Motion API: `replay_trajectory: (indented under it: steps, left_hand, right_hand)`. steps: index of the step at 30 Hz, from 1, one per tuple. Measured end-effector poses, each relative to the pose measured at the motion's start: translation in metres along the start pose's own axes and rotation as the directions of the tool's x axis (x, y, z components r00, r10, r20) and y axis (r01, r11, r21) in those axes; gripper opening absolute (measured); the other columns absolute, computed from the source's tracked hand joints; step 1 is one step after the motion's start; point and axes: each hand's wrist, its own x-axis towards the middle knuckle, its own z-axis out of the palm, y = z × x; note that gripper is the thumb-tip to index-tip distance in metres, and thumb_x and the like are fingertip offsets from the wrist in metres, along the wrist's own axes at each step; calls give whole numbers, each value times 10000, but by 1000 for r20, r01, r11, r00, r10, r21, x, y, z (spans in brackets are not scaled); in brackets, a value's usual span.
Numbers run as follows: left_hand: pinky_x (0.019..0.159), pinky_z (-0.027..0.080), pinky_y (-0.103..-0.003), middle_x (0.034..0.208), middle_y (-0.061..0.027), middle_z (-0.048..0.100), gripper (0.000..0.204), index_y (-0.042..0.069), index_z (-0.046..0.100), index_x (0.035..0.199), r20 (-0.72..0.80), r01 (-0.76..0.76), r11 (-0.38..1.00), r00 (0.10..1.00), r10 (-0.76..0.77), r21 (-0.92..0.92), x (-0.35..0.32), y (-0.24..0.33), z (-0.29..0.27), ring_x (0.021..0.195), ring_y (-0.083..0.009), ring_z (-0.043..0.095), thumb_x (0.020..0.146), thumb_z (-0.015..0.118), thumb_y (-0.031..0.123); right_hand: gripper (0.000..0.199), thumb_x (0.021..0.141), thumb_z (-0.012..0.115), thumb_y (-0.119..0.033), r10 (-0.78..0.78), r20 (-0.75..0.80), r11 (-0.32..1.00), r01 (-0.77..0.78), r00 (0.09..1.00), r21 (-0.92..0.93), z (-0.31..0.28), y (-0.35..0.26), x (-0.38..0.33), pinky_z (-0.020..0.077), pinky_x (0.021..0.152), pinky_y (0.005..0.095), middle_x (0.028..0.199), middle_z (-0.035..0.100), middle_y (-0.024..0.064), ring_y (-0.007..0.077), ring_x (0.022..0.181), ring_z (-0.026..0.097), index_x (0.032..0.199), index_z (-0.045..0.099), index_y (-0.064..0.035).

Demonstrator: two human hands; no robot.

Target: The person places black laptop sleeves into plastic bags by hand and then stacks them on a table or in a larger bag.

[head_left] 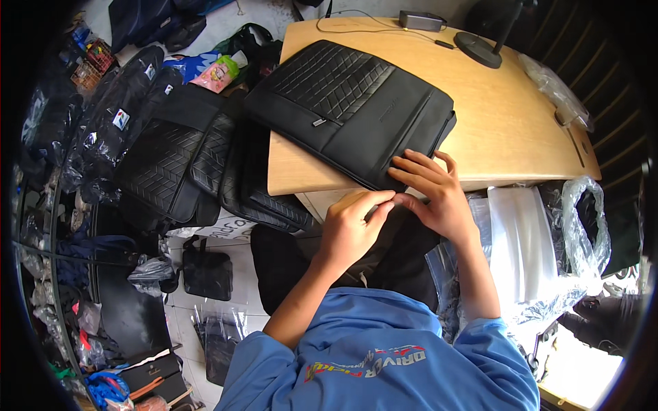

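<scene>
A black backpack (356, 103) with a quilted line-pattern panel and a short zipper lies flat on the wooden desk (493, 137), its near corner reaching over the front edge. My right hand (435, 192) is closed over that near edge, fingers spread on top and thumb at the rim. Just below the corner, my left hand (356, 226) is pinched, its fingertips meeting my right thumb. Whatever lies between the left fingertips is too small to make out.
More black bags (164, 157) are stacked left of the desk. A black stand (480, 48), a power adapter (421, 20) and a cable occupy its far side. Clear plastic wrapping (524, 240) hangs at the right. Another small bag (207, 274) lies on the tiled floor.
</scene>
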Motion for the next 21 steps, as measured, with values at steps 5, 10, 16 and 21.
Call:
replay_trajectory:
  steps: [5,10,16,21]
  left_hand:
    - [622,495,-321,772,-98,647,130,18,614,854,42,-89,978,996,83,186,6,2,3,702,-239,639,742,666,-20]
    - [607,466,-352,725,-98,621,121,39,606,818,-88,-67,908,990,113,414,17,-15,-13,672,-264,608,729,658,-24]
    - [611,464,-347,741,-113,614,78,21,598,828,-78,-100,832,983,169,546,39,-42,-50,678,-273,601,768,628,-18]
    - [638,449,-381,724,-107,585,85,28,588,831,-111,-53,822,984,139,567,30,-48,-70,690,-290,564,769,635,-6]
  right_hand:
    - [274,745,718,-219,-110,-48,992,106,993,-67,-5,21,-8,300,988,461,1089,646,19,178,1116,558,990,653,-115]
    - [246,694,730,-162,-261,-78,955,245,962,-168,-7,30,-11,337,926,450,1025,651,37,174,1069,588,896,622,-71]
    - [219,630,650,-52,-312,-157,912,249,937,-325,-20,54,-28,358,890,425,960,642,79,192,1002,628,836,577,-37]
    - [259,612,584,34,-252,-165,875,152,953,-460,-53,97,-47,352,898,387,946,651,68,184,985,636,857,563,-45]
